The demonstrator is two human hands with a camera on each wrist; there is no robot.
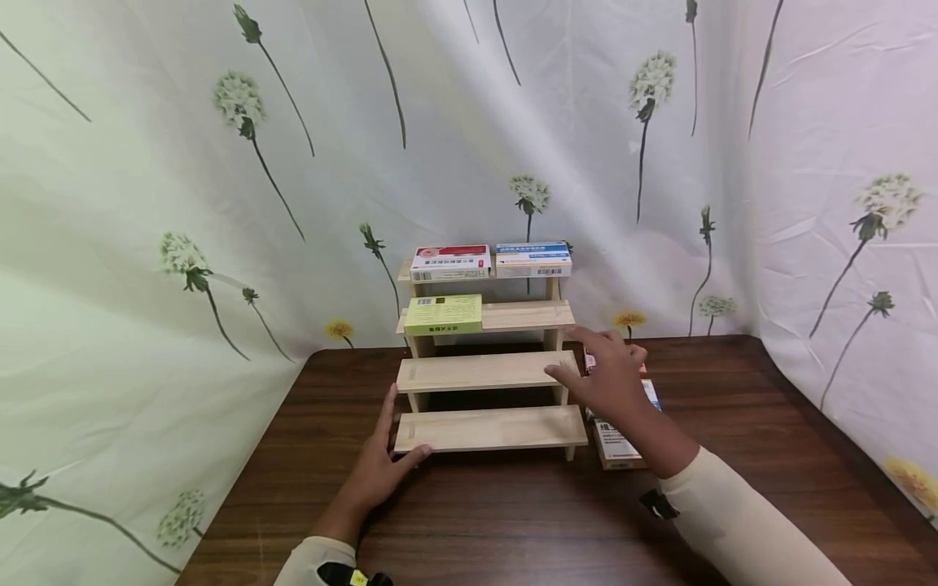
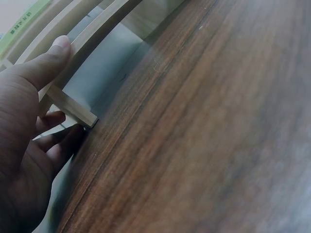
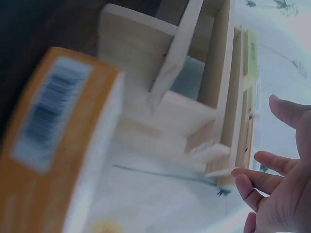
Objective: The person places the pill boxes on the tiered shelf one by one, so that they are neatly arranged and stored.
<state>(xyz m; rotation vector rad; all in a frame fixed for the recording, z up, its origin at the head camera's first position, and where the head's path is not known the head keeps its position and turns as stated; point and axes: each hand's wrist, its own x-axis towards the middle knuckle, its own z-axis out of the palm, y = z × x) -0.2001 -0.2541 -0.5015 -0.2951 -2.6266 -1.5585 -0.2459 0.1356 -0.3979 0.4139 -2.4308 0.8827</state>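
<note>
A pale wooden step rack [image 1: 491, 429] with several tiers stands on the table. My left hand [image 1: 379, 470] holds the lower left corner of the rack, its thumb over the bottom step. In the left wrist view, the fingers [image 2: 63, 145] of that hand bend around the rack's end by a leg. Beside the right end, my right hand [image 1: 611, 378] is spread with nothing in its grasp, fingertips close to the middle steps. A green medicine box [image 1: 443, 315] lies on the second step from the top. Above it, a red-and-white box [image 1: 450, 263] and a blue-and-white box [image 1: 533, 260] share the top step.
Right of the rack, partly under my right forearm, more medicine boxes [image 1: 619, 446] lie on the brown wooden table [image 1: 513, 521]. One shows an orange end [image 3: 53, 121] with a barcode in the right wrist view. A dandelion-print curtain [image 1: 454, 179] hangs behind.
</note>
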